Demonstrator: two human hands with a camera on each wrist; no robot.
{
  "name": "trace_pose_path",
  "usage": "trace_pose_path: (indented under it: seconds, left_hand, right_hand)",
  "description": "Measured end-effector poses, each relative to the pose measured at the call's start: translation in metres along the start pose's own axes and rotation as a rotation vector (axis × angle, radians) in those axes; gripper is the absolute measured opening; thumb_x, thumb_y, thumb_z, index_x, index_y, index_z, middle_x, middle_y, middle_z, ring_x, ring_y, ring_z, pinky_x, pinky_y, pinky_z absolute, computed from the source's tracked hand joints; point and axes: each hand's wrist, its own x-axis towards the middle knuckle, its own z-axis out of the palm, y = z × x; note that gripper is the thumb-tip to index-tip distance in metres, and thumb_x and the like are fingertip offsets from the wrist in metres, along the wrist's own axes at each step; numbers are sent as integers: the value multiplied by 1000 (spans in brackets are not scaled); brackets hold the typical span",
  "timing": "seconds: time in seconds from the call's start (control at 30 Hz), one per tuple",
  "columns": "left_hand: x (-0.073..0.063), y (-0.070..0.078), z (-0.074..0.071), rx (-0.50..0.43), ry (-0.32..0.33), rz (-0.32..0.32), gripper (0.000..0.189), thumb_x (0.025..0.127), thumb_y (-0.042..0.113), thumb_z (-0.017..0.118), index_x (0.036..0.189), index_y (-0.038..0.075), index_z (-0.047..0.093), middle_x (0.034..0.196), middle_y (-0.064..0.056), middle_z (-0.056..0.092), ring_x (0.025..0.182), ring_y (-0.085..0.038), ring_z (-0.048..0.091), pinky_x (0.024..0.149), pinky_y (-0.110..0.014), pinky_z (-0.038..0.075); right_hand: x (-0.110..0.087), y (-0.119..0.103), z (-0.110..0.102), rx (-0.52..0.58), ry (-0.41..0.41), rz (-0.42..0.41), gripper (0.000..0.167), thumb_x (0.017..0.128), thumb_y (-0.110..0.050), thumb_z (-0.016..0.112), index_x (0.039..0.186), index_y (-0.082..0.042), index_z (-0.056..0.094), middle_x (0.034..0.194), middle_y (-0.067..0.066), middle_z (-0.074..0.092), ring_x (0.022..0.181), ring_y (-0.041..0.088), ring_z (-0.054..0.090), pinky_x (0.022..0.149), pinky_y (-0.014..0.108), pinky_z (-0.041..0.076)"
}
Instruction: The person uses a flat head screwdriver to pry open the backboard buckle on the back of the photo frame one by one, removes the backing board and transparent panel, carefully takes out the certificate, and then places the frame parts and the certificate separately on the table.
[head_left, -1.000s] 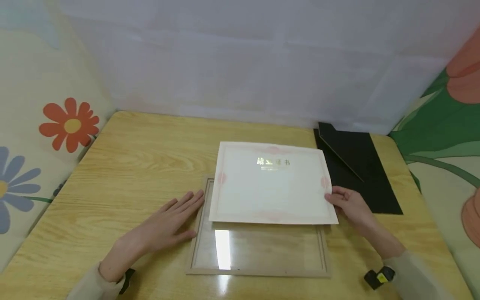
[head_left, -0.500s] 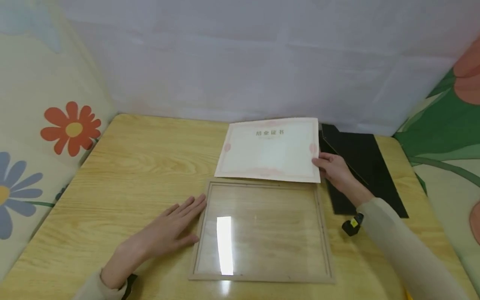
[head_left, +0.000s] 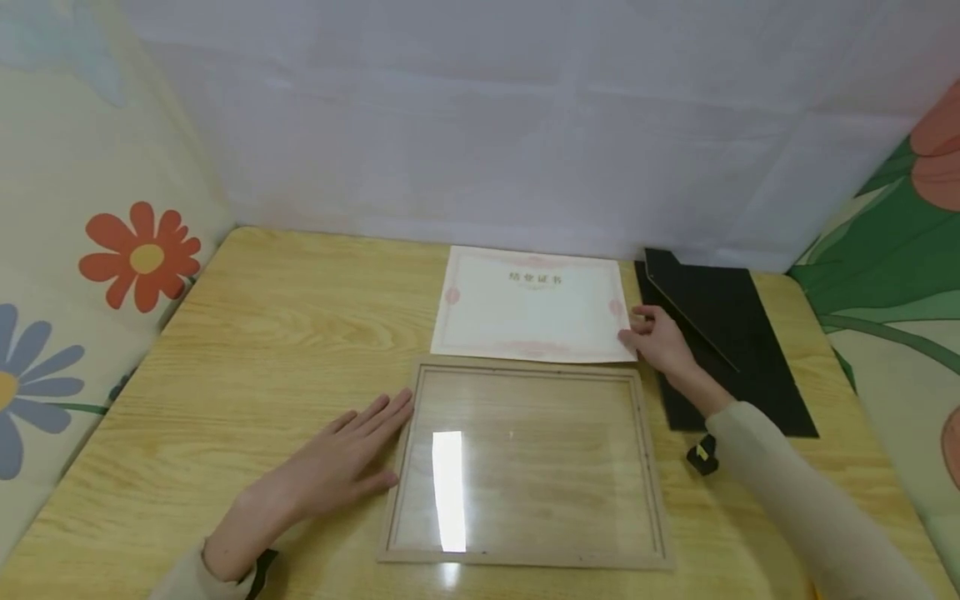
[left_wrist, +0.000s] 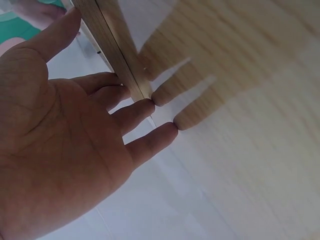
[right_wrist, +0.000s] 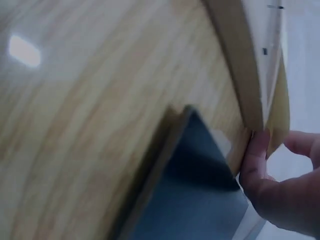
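A white certificate [head_left: 536, 312] with a pink patterned border and gold lettering lies at the back middle of the table. My right hand [head_left: 667, 346] is at its right edge, thumb over the lower right corner. In the right wrist view, the edge of the certificate [right_wrist: 281, 107] passes between the thumb and fingers of my right hand [right_wrist: 280, 185]. In front lies a wooden picture frame [head_left: 525, 560] around a clear pane that reflects a bright light. My left hand [head_left: 315, 467] has its fingers extended, fingertips touching the left side of the frame [left_wrist: 117, 50].
A black backing board [head_left: 750, 333] with a stand flap [head_left: 690, 321] lies at the back right, beside my right hand. A white cloth [head_left: 480, 125] hangs behind the wooden table [head_left: 300, 317]. Flower-patterned panels [head_left: 142, 258] border both sides.
My right hand has carried the certificate from above the frame back toward the cloth, where it now lies flatter behind the frame. My left hand has stayed by the frame.
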Motion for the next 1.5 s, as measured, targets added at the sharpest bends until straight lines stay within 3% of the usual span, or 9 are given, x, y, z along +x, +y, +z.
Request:
trace_pose_path:
  seconds: [0.13,0.27,0.47,0.7,0.87,1.0,1.13,1.37,1.5]
  left_hand:
    - [-1,1,-1,-7,-1,-3,77,95,35,62,153,5,23,159,-10,19,142,-35,23,109,-60,24]
    - [-1,2,0,-8,-1,-3,77,95,35,62,154,6,22,159,-10,19,142,-34,23,109,-59,24]
    - [-1,3,1,-6,0,-2,77,94,34,62,154,6,22,159,-10,19,142,-34,23,109,-59,24]
    - [0,3,1,-9,-7,-3,78,94,34,62,154,5,21,159,-10,18,142,-35,22,109,-60,23]
    - [2,2,1,-18,-15,-3,77,95,34,62,154,6,21,159,-10,17,142,-35,21,109,-60,22]
    - [3,1,1,-23,-18,-4,77,95,34,61,154,6,20,160,-10,16,142,-35,20,109,-61,22]
    - [3,1,1,-42,-27,-15,77,96,35,60,155,7,19,160,-9,14,143,-36,19,109,-62,20]
    - [4,-1,3,-28,-21,-17,77,96,37,58,155,9,17,160,-8,14,143,-36,19,108,-63,20]
    - [4,1,5,-2,-10,-17,77,96,34,60,154,5,19,159,-13,15,142,-38,20,108,-63,21]
  right_hand:
    - [-5,1,2,-188,-2,-127,57,92,-16,65,140,3,40,101,23,57,83,31,55,64,32,44]
    - [-7,-1,6,-313,0,-195,50,90,-14,65,133,5,49,101,28,54,87,35,48,70,42,43]
    - [-12,-4,13,-347,-1,-163,47,92,-14,62,133,5,49,122,38,35,99,41,45,82,52,45]
    - [-17,-5,16,-375,21,-156,49,94,-16,57,139,1,45,123,38,27,80,36,51,67,46,47]
    - [-24,-4,14,-349,54,-192,54,96,-16,55,144,2,38,109,28,34,76,31,47,62,38,43]
    - [-43,-6,12,-364,28,-232,56,96,-16,57,144,5,36,102,21,36,74,27,43,59,34,39]
    - [-75,-8,12,-389,-16,-238,57,96,-16,59,144,5,35,108,24,34,69,25,46,53,32,41]
    - [-128,6,18,-453,-66,-161,65,95,-16,63,146,3,28,110,27,32,59,21,45,47,29,40]
    - [-145,16,20,-483,-52,-172,65,94,-14,63,144,6,28,106,27,34,60,19,44,47,28,40]
